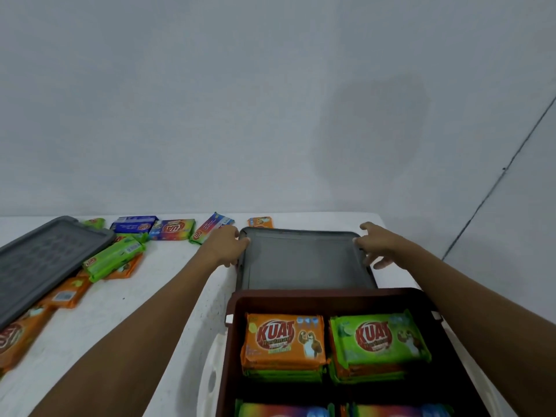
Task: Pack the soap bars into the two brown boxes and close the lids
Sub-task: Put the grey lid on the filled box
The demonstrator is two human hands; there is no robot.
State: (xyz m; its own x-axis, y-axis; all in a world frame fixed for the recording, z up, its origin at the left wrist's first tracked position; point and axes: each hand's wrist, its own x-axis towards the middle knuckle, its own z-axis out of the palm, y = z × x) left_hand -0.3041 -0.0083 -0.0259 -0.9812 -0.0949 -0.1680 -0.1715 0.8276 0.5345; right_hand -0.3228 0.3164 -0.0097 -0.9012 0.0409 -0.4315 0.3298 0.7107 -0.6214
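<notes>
My left hand [228,245] and right hand [376,245] hold the grey lid [304,260] at its far corners, fingers curled round its edges. It lies just beyond the open brown box [301,299]. Inside the box, an orange soap bar [282,338] and a green soap bar [379,335] read "KUAT". Loose soap bars [173,229] lie far left on the tabletop [150,296].

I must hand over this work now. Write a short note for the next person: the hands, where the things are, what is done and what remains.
Hands: left hand and right hand each grip a side edge of the grey lid, just behind the brown box.
Done: the box is open and looks filled with stacked soap bars.
Left: set this lid on the box. Loose bars lie at the table's left and back, some under a second lid. The second brown box is not in view.
</notes>
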